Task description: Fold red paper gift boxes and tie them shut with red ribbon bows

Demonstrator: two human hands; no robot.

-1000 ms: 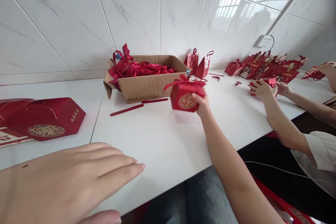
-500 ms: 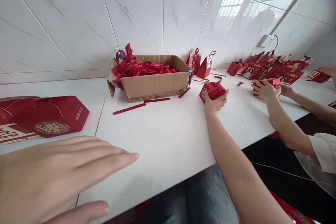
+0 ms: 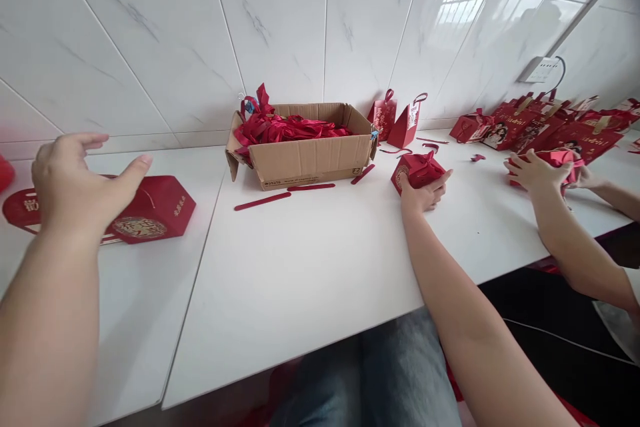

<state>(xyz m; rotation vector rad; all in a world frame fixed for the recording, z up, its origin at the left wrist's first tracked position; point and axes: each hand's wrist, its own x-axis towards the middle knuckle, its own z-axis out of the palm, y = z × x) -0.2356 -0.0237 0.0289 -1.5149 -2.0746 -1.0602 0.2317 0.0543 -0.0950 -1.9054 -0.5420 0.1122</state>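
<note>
On the right half of the white table, my right hand [image 3: 424, 195] is closed around a small red gift box [image 3: 416, 167] tied with a red ribbon bow. My left hand [image 3: 83, 177] is raised at the far left, thumb and fingers spread, with nothing seen in it. Just behind and below it lie flat red gift-box blanks [image 3: 159, 208] with gold printing, partly hidden by the hand. A cardboard carton [image 3: 310, 161] stands at the back middle, heaped with red ribbons [image 3: 295, 128].
Red strips [image 3: 263, 201] lie before the carton. Two upright red boxes [image 3: 406, 123] stand by the tiled wall, with several finished red boxes [image 3: 515, 130] farther right. A co-worker's hands [image 3: 543, 170] hold another red box [image 3: 560, 160] at the right.
My left hand has lifted from the near table area and moved away over the red blanks, fingers spreading. My right hand stays on the small box. The view has turned left.
</note>
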